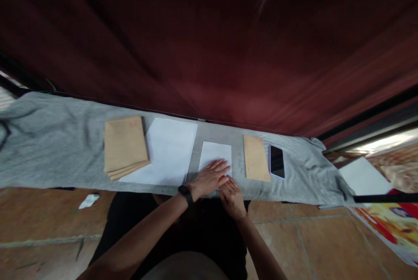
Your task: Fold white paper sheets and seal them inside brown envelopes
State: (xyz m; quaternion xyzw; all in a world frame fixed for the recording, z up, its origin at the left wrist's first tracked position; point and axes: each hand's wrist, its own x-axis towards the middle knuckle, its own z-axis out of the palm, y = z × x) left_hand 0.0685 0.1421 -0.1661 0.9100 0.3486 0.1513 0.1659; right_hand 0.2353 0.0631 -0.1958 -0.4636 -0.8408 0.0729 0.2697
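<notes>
A small white sheet of paper, apparently folded, lies on the grey cloth in front of me. My left hand, with a black band on its wrist, rests flat across the lower part of this sheet, fingers stretched out to the right. Against the sheet's near right corner is my right hand, its fingers bent and close together at the edge, partly under the left fingertips. Left of the hands lie larger white sheets. A stack of brown envelopes overlaps their left side. One single brown envelope lies to the right.
A phone lies right of the single envelope. The narrow surface is covered by a grey cloth, with a dark red curtain behind it. A crumpled white scrap is on the tiled floor, and a colourful printed package stands at lower right.
</notes>
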